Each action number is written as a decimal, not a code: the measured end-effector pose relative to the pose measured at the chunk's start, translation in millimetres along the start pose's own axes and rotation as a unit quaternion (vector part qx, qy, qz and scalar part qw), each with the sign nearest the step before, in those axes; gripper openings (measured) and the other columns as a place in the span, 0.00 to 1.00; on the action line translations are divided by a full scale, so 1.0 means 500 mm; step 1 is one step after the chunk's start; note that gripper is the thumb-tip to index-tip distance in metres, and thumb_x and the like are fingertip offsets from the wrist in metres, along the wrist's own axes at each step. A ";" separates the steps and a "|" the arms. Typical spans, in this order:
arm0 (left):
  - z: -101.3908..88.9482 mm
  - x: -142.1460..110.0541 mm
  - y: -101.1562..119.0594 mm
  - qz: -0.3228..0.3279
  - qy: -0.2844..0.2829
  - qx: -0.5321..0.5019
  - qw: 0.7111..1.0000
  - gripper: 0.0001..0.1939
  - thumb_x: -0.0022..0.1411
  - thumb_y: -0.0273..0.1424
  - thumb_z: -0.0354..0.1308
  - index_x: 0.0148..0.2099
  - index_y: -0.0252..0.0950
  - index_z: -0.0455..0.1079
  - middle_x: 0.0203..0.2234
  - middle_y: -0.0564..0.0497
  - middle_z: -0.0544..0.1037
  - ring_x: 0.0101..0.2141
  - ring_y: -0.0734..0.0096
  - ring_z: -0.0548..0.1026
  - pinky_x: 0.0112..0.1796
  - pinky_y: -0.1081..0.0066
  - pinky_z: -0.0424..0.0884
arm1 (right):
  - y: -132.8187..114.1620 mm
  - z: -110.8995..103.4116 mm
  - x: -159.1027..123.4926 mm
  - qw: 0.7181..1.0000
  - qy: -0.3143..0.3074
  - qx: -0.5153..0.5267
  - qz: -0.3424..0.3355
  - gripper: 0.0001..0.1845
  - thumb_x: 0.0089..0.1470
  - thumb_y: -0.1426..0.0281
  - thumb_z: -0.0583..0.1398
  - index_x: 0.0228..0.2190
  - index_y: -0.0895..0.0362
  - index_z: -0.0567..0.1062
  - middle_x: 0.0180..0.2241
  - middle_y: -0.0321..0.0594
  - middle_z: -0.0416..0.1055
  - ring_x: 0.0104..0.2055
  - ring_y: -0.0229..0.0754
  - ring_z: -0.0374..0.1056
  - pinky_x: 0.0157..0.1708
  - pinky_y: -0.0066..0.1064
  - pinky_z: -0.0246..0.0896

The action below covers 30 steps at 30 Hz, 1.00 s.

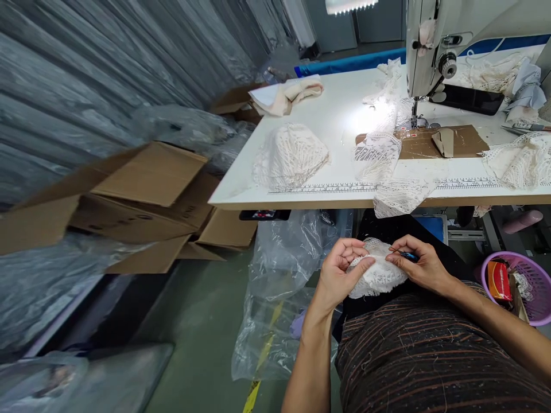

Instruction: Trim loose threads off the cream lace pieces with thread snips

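Observation:
Over my lap, a piece of white lace fabric is bunched between my two hands. My left hand pinches its left edge between thumb and fingers. In the fingers of my right hand is a small seam ripper with a blue and black handle, its thin tip pointing left at the lace's upper edge. Whether the tip touches the lace, I cannot tell. Above my hands, a strip of lace hangs over the table edge from near the sewing machine's needle.
The white sewing table carries a lace pile, folded cream cloth, a black phone and more lace beside scissors. Open cardboard boxes stand left. A purple basket is at lower right.

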State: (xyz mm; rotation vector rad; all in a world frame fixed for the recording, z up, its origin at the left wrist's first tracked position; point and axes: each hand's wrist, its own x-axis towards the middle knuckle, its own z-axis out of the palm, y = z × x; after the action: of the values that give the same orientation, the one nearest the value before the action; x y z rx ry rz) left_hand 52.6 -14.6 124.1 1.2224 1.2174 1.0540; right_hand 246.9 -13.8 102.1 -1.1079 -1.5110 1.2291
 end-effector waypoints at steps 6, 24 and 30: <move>-0.011 -0.002 -0.005 0.013 0.008 0.016 1.000 0.19 0.48 0.34 0.72 0.39 0.36 0.69 0.26 0.53 0.80 0.27 0.75 0.77 0.30 0.76 0.71 | 0.004 0.006 0.000 1.000 0.002 -0.009 -0.019 0.14 0.55 0.57 0.63 0.32 0.56 0.74 0.26 0.36 0.74 0.27 0.37 0.66 0.27 0.28 0.60; 0.000 0.027 -0.023 -0.037 -0.033 -0.010 0.999 0.22 0.47 0.43 0.72 0.38 0.36 0.71 0.26 0.51 0.80 0.26 0.70 0.77 0.29 0.74 0.71 | -0.059 -0.043 0.014 0.989 -0.135 -0.059 0.009 0.12 0.57 0.66 0.59 0.33 0.60 0.79 0.22 0.32 0.67 0.23 0.33 0.56 0.24 0.24 0.53; -0.002 0.076 -0.042 -0.030 -0.075 -0.013 0.997 0.21 0.51 0.45 0.70 0.41 0.36 0.75 0.33 0.47 0.82 0.33 0.65 0.79 0.37 0.70 0.75 | -0.126 -0.093 0.035 0.984 -0.152 -0.094 0.013 0.11 0.54 0.66 0.60 0.32 0.61 0.79 0.21 0.32 0.65 0.23 0.32 0.55 0.24 0.25 0.52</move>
State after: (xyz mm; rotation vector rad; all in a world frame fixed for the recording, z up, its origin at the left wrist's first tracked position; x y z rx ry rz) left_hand 54.0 21.2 99.7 1.2162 1.1145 0.9139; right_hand 281.0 5.8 172.3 -1.0996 -1.8813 1.3407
